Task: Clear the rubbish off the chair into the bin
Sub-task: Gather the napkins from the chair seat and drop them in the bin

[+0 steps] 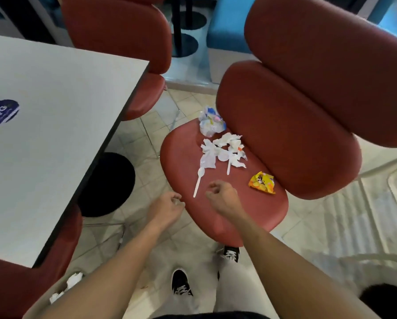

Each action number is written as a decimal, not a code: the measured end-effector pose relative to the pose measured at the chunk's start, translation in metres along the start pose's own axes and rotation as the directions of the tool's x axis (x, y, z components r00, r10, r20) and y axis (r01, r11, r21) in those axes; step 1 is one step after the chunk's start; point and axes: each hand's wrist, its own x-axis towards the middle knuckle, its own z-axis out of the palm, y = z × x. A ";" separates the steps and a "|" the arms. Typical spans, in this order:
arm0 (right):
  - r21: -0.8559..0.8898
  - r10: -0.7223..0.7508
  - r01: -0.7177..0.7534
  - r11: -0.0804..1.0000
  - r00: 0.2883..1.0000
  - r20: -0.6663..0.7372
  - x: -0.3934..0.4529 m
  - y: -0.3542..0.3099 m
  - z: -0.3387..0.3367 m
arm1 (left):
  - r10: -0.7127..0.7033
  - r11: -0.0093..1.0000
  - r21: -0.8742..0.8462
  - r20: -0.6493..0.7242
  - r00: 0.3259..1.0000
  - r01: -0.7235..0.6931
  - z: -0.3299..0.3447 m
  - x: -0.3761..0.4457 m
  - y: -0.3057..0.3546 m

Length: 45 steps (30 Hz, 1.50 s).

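Neither grip closed on anything: right hand (pixel 220 195) loosely curled over the front of the seat, fingers bent in with nothing between them; left hand (pixel 167 207) likewise half-curled and bare, hovering just off the seat's left edge above the tiled floor (pixel 147 139). Rubbish strewn across the red chair (pixel 234 210), a rounded, padded seat in smooth, slightly glossy vinyl with a two-lobed backrest; a long white plastic spoon (pixel 198 181) lying slantwise nearest the right hand, bowl tucked against torn, crumpled white paper scraps (pixel 223 149); a second white plastic utensil (pixel 228 165) poking out of the same pile; a scrunched glossy white wrapper (pixel 210 123) with pale blue and pink print at the seat's far edge; a crinkled yellow snack packet (pixel 262 183) apart on the right, near the backrest. Flat grey laminate desk (pixel 45 134) with dark edging on the left, carrying a round blue sticker (pixel 2 112); crumpled white tissue (pixel 71 282) low at bottom left.
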 end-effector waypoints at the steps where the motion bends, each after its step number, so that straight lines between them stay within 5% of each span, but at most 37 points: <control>1: 0.003 0.005 -0.005 1.000 1.000 -0.007 0.012 0.000 -0.009 | 0.014 1.000 0.001 0.012 1.000 -0.014 0.002 0.009 0.011; 17: -0.004 0.104 -0.104 0.995 0.994 0.017 0.226 0.050 -0.108 | 0.111 0.989 0.084 0.099 0.989 -0.120 0.071 0.189 0.157; 28: 0.005 0.179 -0.179 0.984 0.984 -0.013 0.356 0.108 -0.100 | 0.263 0.959 0.049 0.217 0.940 -0.279 0.147 0.318 0.195; 45: -0.206 0.119 -0.154 0.966 0.978 -0.172 0.421 0.142 -0.054 | 0.141 0.990 -0.014 -0.074 0.987 -0.143 0.219 0.379 0.183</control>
